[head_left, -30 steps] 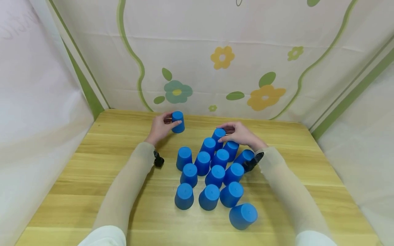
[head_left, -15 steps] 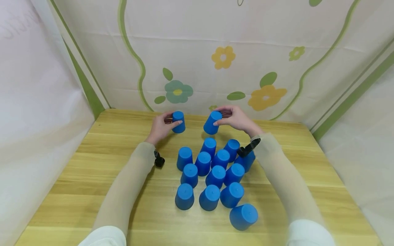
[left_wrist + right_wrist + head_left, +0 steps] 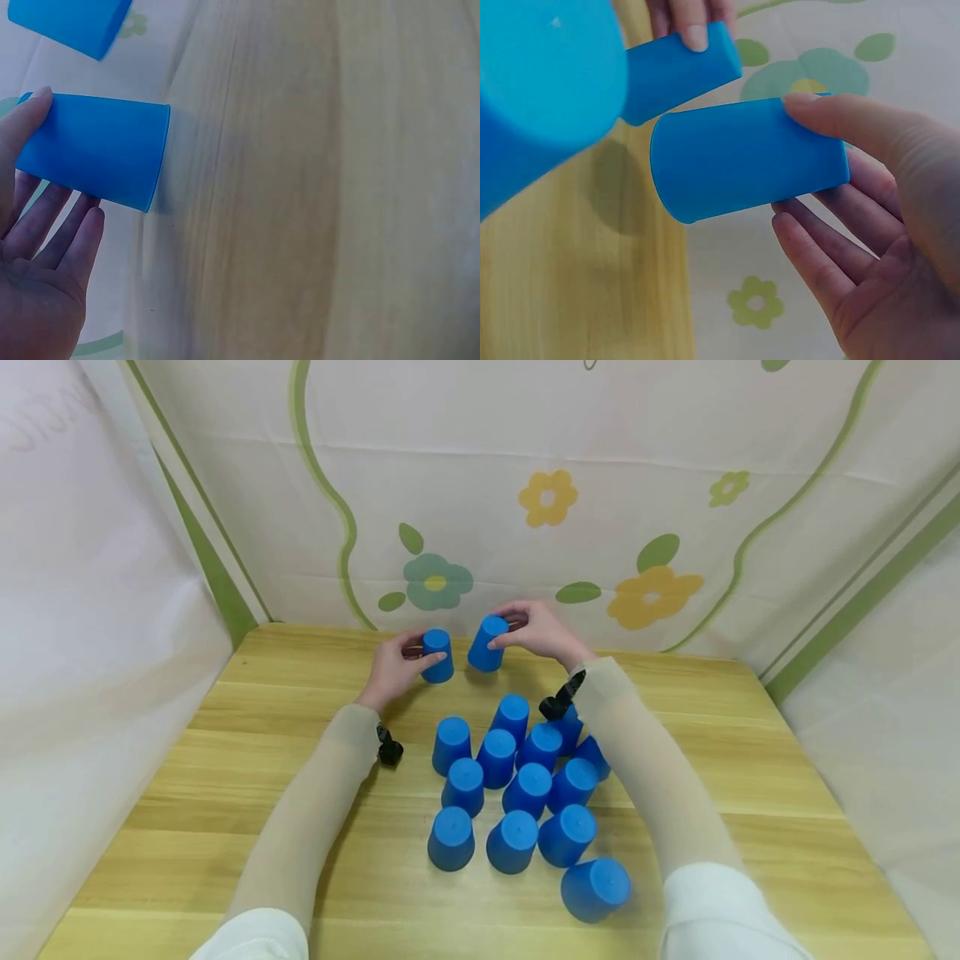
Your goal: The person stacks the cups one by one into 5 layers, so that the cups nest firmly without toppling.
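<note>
My left hand [image 3: 392,671] grips an upside-down blue cup [image 3: 438,657] near the table's back edge, thumb on the near side. In the left wrist view that cup [image 3: 97,146] lies between the thumb and fingers. A second blue cup [image 3: 488,644] is pinched by my right hand [image 3: 542,632], slightly tilted and raised off the table, just right of the first. The right wrist view shows this held cup [image 3: 750,157] close to the left hand's cup [image 3: 679,75], with a small gap between them. In front stand several more upside-down blue cups [image 3: 497,758].
The wooden table [image 3: 225,793] carries the cup cluster at its centre, partly under the right forearm. One cup [image 3: 596,890] sits apart at the near right. A white curtain [image 3: 480,527] with printed flowers hangs behind the back edge. Black wrist cameras [image 3: 389,748] are strapped on both arms.
My right hand has lifted a cup from the back of the cluster and carried it left and back, toward the left hand's cup. The left hand stays in place on its cup.
</note>
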The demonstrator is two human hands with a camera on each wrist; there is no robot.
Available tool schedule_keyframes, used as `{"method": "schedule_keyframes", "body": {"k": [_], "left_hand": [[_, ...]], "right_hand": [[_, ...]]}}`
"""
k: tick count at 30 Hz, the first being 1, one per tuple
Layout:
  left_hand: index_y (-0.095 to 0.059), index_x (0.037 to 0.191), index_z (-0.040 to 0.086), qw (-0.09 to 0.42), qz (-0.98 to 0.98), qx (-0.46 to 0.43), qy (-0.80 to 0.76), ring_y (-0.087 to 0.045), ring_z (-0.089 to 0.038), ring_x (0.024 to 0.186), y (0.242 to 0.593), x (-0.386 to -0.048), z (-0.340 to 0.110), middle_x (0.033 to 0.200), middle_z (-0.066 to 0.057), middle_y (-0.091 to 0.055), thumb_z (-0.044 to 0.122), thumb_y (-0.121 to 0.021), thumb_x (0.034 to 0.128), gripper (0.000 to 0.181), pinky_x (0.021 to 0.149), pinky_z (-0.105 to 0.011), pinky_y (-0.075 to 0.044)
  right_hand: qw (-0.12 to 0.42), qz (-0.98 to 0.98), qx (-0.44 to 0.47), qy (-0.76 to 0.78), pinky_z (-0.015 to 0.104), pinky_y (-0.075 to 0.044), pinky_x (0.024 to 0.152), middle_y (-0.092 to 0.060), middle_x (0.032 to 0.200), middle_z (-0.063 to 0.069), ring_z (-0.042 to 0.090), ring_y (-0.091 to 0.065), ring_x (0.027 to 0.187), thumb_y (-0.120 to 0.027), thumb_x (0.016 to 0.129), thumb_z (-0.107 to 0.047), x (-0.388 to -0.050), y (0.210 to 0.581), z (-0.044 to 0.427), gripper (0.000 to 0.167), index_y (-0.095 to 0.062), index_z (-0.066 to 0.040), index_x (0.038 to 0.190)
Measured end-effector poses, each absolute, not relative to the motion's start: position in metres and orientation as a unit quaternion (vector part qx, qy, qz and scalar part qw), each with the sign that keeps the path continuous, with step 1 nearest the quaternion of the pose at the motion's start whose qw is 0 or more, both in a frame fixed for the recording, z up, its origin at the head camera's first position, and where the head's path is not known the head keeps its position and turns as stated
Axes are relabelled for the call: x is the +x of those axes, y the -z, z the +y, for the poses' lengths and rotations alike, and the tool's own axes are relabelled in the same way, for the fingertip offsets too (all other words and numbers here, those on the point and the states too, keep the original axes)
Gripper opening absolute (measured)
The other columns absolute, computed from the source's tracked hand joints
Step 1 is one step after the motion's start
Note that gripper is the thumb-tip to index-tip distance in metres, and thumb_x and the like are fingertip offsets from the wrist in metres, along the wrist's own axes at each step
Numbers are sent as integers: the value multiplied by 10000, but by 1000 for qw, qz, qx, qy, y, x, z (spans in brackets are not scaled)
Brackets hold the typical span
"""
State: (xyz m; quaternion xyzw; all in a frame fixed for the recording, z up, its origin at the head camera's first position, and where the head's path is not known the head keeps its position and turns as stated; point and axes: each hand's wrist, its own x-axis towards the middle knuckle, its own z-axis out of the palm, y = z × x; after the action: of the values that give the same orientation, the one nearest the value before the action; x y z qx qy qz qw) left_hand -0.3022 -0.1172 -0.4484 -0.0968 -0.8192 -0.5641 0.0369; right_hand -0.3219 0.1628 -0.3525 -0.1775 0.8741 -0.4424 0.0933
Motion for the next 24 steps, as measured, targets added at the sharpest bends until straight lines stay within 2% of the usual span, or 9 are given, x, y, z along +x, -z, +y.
{"method": "schedule_keyframes", "body": {"k": [6, 15, 24], "left_hand": [[-605, 1382, 61, 38, -817, -97, 566, -615, -299, 1198, 445, -300, -116, 1326, -128, -632, 334, -795, 912, 576, 1015, -425, -503], [-611, 1377, 68, 35, -818, -96, 566, -614, -299, 1201, 444, -299, -115, 1325, -128, -636, 323, -793, 916, 558, 1020, -424, -499], [-617, 1377, 91, 32, -818, -96, 566, -613, -300, 1202, 446, -299, -116, 1322, -118, -638, 362, -791, 910, 568, 1021, -438, -498]], "right_hand": [[112, 879, -186, 424, 401, -518, 978, -649, 1284, 80, 250, -606, 1178, -858, 846, -203, -330, 361, 151, 528, -650, -79, 1315], [131, 884, -170, 416, 390, -521, 965, -658, 1230, 88, 245, -610, 1134, -871, 835, -198, -333, 372, 140, 516, -660, -54, 1283], [132, 889, -158, 410, 380, -534, 937, -658, 1219, 82, 240, -608, 1119, -864, 841, -177, -334, 375, 134, 489, -666, -55, 1272]]}}
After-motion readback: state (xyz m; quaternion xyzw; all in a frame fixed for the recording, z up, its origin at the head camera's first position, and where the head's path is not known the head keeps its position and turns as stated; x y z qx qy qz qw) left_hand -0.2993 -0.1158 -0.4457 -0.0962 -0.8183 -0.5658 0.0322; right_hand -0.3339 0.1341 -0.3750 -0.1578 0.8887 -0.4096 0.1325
